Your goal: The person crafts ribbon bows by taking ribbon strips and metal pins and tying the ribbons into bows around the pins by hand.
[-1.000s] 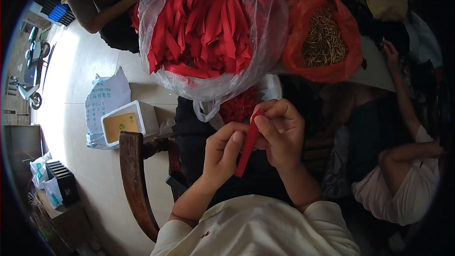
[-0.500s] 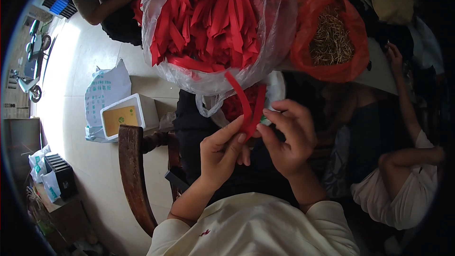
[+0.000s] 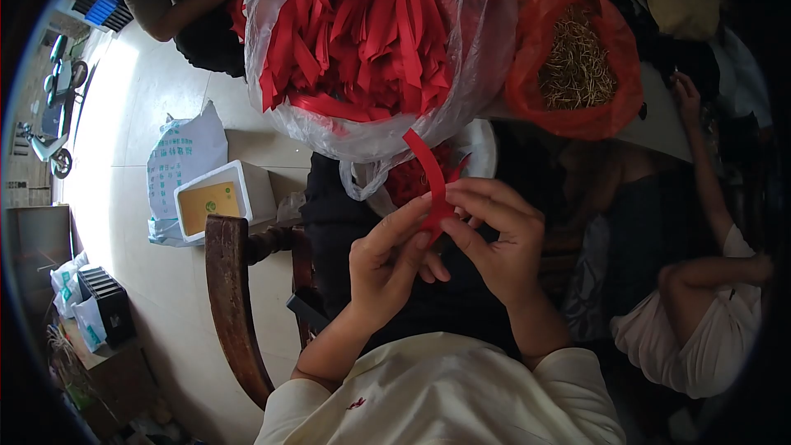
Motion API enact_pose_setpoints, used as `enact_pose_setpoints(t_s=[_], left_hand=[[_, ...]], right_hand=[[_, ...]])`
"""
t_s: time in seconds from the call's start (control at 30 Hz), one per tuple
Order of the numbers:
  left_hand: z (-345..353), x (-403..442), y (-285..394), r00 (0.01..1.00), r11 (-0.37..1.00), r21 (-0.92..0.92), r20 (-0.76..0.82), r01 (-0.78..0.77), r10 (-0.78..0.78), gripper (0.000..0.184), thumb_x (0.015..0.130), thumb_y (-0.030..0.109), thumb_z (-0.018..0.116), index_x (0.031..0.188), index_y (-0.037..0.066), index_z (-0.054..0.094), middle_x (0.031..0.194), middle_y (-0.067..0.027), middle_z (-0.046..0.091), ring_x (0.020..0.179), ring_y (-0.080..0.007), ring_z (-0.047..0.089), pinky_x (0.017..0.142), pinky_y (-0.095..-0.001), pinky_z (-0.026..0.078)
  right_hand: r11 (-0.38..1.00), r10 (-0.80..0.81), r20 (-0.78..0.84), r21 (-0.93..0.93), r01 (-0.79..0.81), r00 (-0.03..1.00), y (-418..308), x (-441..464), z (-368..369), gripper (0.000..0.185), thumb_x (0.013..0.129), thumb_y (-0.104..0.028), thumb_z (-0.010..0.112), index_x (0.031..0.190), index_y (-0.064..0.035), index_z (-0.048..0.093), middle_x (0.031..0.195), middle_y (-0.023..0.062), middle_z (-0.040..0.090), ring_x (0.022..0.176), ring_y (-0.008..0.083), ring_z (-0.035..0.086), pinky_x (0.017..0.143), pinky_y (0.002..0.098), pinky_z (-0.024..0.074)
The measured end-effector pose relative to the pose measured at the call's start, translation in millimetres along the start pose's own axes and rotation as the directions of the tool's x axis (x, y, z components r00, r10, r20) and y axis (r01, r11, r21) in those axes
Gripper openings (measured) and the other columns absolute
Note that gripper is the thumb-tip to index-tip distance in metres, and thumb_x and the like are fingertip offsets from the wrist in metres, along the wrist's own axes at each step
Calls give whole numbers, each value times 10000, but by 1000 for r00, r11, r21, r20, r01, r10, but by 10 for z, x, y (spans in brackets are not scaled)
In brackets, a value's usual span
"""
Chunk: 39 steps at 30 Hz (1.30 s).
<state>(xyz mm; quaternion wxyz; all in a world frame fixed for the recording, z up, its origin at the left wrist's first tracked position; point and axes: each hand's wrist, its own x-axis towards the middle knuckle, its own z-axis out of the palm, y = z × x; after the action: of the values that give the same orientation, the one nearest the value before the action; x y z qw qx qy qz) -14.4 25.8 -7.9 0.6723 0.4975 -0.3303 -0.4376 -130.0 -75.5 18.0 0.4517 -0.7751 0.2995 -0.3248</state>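
A red ribbon [image 3: 426, 162] is pinched between my two hands, one end standing up above my fingers. My left hand [image 3: 390, 259] is closed on its lower part with thumb and forefinger. From the other side my right hand [image 3: 497, 235] grips the same ribbon, fingertips close to the left ones. Just beyond them is a white bowl [image 3: 484, 148] with red ribbon pieces [image 3: 405, 183] in it. Behind that stands a clear plastic bag [image 3: 486, 41] full of cut red ribbon strips [image 3: 354, 41].
An orange-red bag [image 3: 527, 82] of thin gold-coloured wire pieces [image 3: 577, 62] is at the upper right. A wooden chair arm [image 3: 227, 297] and a white foam box [image 3: 262, 194] lie to my left. Another person's arm [image 3: 704, 165] is at right; another person's forearm [image 3: 194, 10] is at upper left.
My right hand has moved left against the ribbon, closing in on my left fingertips. The two upright ribbon ends stood apart before; now one rises plainly and the other is mostly covered.
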Motion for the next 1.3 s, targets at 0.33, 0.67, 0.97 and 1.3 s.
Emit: enact_pose_setpoints(t_s=[0.33, 0.67, 0.97, 1.3], left_hand=[[-114, 85, 15, 994, 966, 241, -35, -89, 100, 318, 869, 32, 538, 1170, -35, 460, 827, -78, 615, 654, -82, 584, 588, -186, 452], [-178, 160, 15, 960, 979, -63, 214, 196, -178, 317, 773, -46, 639, 1072, -15, 539, 865, -50, 583, 792, -88, 578, 720, -221, 475], [-224, 151, 51, 978, 934, 343, 208, -101, 29, 156, 732, -71, 636, 880, -24, 643, 810, -69, 607, 692, -98, 592, 645, -215, 482], [-298, 165, 36, 956, 993, -78, 286, 88, -63, 147, 751, -29, 677, 895, -54, 654, 842, -95, 604, 741, -120, 589, 631, -218, 469]], right_hand=[[919, -361, 110, -129, 374, 926, 45, 40, -57, 128, 686, -3, 691, 812, -14, 665, 924, 107, 636, 868, 218, 611, 758, 332, 480], [887, -375, 62, -266, 377, 925, 41, -84, -11, 198, 670, -28, 706, 859, -20, 649, 799, 45, 563, 669, 165, 592, 574, 290, 489], [979, -206, 105, 38, 203, 973, 70, -60, 12, 130, 713, 25, 689, 836, 18, 647, 792, 102, 603, 615, 125, 613, 508, 203, 492], [915, 37, 187, 388, -109, 982, 63, -15, -57, 49, 755, 11, 665, 799, 10, 645, 733, 64, 617, 570, 74, 585, 484, 189, 432]])
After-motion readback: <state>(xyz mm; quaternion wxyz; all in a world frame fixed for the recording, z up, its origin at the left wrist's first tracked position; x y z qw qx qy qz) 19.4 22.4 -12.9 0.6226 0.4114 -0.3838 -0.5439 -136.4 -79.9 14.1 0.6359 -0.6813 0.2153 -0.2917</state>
